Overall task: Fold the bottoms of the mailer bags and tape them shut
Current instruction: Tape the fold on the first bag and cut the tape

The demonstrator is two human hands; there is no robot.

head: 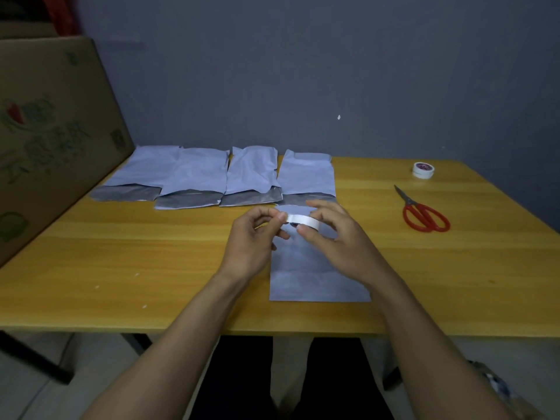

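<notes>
A white roll of tape [304, 221] is held above the table by both hands. My right hand [336, 237] grips the roll from the right and below. My left hand [254, 234] pinches the roll's left end between thumb and fingers. Directly beneath the hands lies a grey-white mailer bag [315, 283], flat, its near edge close to the table front. Several more mailer bags [197, 174] lie in a row at the back, each with a dark open flap toward me.
Red-handled scissors [422, 215] lie on the wooden table [136, 253] to the right. A second tape roll [423, 170] sits at the back right. A large cardboard box [51, 131] stands along the left edge. A grey wall rises behind.
</notes>
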